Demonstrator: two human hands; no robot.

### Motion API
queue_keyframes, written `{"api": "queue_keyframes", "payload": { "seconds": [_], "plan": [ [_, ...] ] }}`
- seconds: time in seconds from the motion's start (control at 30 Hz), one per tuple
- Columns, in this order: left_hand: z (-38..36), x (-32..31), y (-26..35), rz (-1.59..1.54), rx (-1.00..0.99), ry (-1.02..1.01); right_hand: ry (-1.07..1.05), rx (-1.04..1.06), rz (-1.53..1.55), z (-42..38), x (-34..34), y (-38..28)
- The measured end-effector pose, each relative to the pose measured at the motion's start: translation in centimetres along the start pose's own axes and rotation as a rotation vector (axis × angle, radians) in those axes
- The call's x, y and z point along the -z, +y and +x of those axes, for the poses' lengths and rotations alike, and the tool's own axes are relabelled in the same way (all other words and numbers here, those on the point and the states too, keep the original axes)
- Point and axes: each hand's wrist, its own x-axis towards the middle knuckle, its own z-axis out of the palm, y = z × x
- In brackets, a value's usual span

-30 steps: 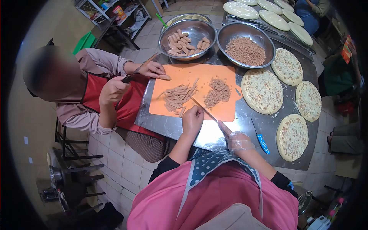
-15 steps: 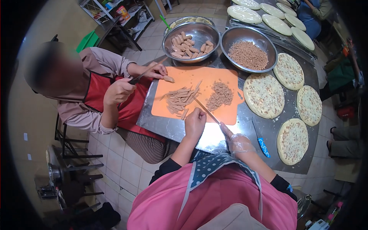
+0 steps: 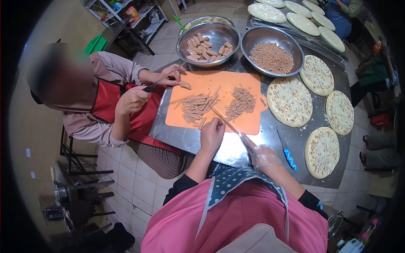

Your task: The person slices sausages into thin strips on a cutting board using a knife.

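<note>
An orange cutting board (image 3: 198,82) lies on a steel table (image 3: 270,139). On it are sausage strips (image 3: 197,108) and a heap of diced sausage (image 3: 240,102). My right hand (image 3: 261,154), in a clear plastic glove, grips a knife (image 3: 225,122) whose blade reaches over the board. My left hand (image 3: 212,134) rests at the board's near edge, fingers curled on sausage strips beside the blade. Across the board a co-worker in a red apron holds a knife (image 3: 162,79) over a sausage piece (image 3: 184,84).
Two steel bowls stand at the back: one with whole sausages (image 3: 206,47), one with minced bits (image 3: 272,57). Topped pizza bases (image 3: 289,101) cover the right of the table, plain bases (image 3: 265,12) behind. A blue-handled knife (image 3: 287,152) lies near my right hand.
My hands and knife have stayed over the board's near edge with small shifts. The co-worker's hand has moved a little by the sausage piece.
</note>
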Motion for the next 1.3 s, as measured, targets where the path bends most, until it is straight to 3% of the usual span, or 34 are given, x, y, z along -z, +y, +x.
{"api": "queue_keyframes", "payload": {
  "seconds": [0.2,0.4,0.47,0.6,0.67,0.73,0.87,1.13,1.2,1.3],
  "plan": [
    [-0.1,-0.4,-0.7,0.014,0.020,0.015,-0.051,0.016,-0.113,-0.3,-0.3,-0.2],
    [-0.2,0.5,-0.5,-0.009,0.030,-0.044,0.020,0.088,0.083,0.4,-1.2,0.7],
    [-0.2,0.7,-0.4,-0.006,0.045,-0.047,-0.110,0.025,-0.030,-0.1,-0.2,-0.3],
    [0.0,0.9,0.1,-0.028,0.090,-0.049,-0.090,0.021,-0.007,0.7,-1.8,0.7],
    [-0.1,0.8,0.0,-0.029,0.088,-0.043,0.070,0.128,0.050,1.1,-2.9,1.5],
    [0.0,0.7,-0.1,-0.032,0.086,-0.038,0.032,0.113,0.040,0.4,-2.0,1.1],
    [-0.2,0.6,-0.5,0.001,0.003,0.012,-0.139,-0.001,-0.002,-0.3,-0.4,-0.2],
    [0.1,0.6,-0.1,-0.024,-0.147,-0.010,-0.107,-0.036,0.190,-0.8,0.8,0.2],
    [0.3,1.4,0.1,-0.068,-0.114,0.236,-0.106,-0.009,0.219,-1.2,0.8,0.3],
    [1.2,3.0,-0.9,-0.005,-0.092,0.337,-0.224,0.035,0.195,-1.2,0.6,0.5]
  ]
}}
